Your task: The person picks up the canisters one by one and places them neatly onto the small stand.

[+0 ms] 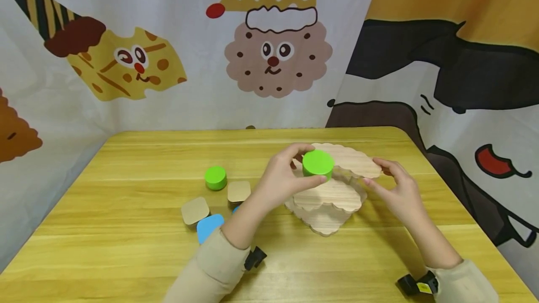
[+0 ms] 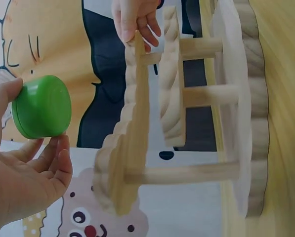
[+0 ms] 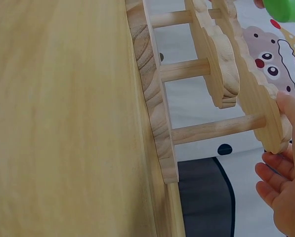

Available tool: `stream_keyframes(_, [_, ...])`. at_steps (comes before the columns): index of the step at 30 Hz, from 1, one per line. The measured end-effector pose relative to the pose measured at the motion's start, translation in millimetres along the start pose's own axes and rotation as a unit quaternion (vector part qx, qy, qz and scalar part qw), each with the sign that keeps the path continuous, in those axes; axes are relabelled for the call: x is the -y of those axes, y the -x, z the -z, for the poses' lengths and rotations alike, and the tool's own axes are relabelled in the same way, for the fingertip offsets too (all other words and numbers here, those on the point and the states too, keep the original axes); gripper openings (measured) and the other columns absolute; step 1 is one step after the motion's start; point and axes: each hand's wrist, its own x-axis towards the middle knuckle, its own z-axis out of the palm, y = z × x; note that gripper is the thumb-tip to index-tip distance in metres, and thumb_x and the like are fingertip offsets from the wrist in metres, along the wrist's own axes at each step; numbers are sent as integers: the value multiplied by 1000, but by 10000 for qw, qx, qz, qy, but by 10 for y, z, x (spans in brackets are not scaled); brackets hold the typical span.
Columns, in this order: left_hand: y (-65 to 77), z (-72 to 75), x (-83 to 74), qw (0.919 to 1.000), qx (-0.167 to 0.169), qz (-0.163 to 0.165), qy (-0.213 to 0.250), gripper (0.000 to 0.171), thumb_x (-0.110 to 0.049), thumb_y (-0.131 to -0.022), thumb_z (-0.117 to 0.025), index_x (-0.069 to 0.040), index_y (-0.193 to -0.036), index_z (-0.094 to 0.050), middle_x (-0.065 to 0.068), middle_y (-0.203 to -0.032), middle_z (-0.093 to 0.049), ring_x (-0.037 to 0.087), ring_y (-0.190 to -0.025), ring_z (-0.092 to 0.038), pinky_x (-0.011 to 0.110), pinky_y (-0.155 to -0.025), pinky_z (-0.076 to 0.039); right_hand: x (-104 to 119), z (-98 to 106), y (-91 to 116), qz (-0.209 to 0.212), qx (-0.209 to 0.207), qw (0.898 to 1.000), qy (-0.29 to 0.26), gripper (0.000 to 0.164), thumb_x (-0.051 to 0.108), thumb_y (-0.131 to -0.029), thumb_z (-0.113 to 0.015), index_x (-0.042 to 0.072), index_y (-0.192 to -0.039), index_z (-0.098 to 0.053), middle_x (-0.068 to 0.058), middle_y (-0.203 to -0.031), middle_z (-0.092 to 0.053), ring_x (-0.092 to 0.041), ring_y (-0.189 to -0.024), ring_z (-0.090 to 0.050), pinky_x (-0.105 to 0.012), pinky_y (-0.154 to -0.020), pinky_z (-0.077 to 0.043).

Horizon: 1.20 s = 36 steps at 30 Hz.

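Note:
My left hand (image 1: 278, 179) holds a green round block (image 1: 317, 162) between thumb and fingertips. In the left wrist view this block (image 2: 42, 106) is tilted, apart from the wood, with a seam around its side. A pale wooden tiered stand (image 1: 326, 195) with scalloped edges stands on the table, its boards joined by round pegs (image 2: 211, 96). My right hand (image 1: 400, 193) pinches the right end of the stand's top board (image 1: 355, 160). In the right wrist view, the thumb and fingertips meet that board's edge (image 3: 268, 133). The left hand hides part of the stand.
Left of the stand, another green round block (image 1: 215, 178) lies on the wooden table (image 1: 126, 191). Near it are two beige-topped rounded square blocks (image 1: 195, 211) and a blue block (image 1: 209, 228); more blue shows beside the left forearm. Behind hangs a cartoon-printed curtain (image 1: 181, 8).

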Motion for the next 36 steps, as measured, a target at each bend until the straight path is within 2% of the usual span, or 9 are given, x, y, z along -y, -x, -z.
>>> stream_keyframes(8, [-128,-163,25,9996,2,91,267,61,-26,-75,-84,-13,-128,-58,-7,-101,-57,16,-91,-51,29,-67,-49,4,6,-1,76,-48,10000,9,56,21,-84,-76,1,-131,-54,-17,-125,-55,-36,-111,-50,-30,-91,-36])
stream_keyframes(16, [-252,-300,33,9995,10,-138,278,54,-25,-76,-83,-16,-124,-60,-9,-102,-58,11,-94,-51,28,-69,-48,-9,-2,-1,102,-79,9999,3,56,20,-83,-77,1,-131,-55,-16,-124,-56,-35,-110,-50,-23,-89,-35])
stream_keyframes(20, [-314,-356,19,9994,48,-202,279,53,-24,-77,-82,-16,-124,-59,-12,-105,-58,10,-95,-50,28,-70,-47,-17,-7,-5,131,-99,9999,-16,56,20,-83,-77,1,-130,-55,-16,-123,-56,-34,-109,-50,-28,-90,-37])
stream_keyframes(25, [-426,-441,-13,9989,41,-243,387,56,-24,-76,-83,-13,-125,-58,-12,-107,-59,9,-94,-52,25,-69,-49,-16,-9,-7,122,-87,9999,10,55,20,-84,-76,1,-131,-55,-17,-124,-56,-35,-110,-51,-26,-90,-36])
stream_keyframes(27, [-470,-481,-15,9986,53,-246,467,58,-24,-75,-83,-12,-126,-58,-12,-107,-59,9,-93,-52,24,-67,-50,-12,-8,-10,113,-65,9999,10,55,21,-85,-75,1,-131,-54,-17,-124,-56,-36,-110,-51,-31,-92,-37])
stream_keyframes(32, [-551,-577,6,9974,152,-290,647,57,-23,-76,-83,-11,-125,-58,-11,-108,-58,10,-93,-52,23,-66,-51,-13,-8,-20,150,-67,9999,-50,54,19,-84,-76,0,-130,-54,-18,-123,-56,-36,-109,-51,-52,-90,-38])
stream_keyframes(36, [-603,-653,42,9971,227,-218,687,58,-25,-76,-83,-11,-126,-57,-12,-107,-58,9,-92,-52,23,-67,-49,-21,-10,-17,140,-69,9998,-97,54,18,-84,-75,-1,-130,-54,-18,-124,-55,-37,-110,-50,-54,-90,-38])
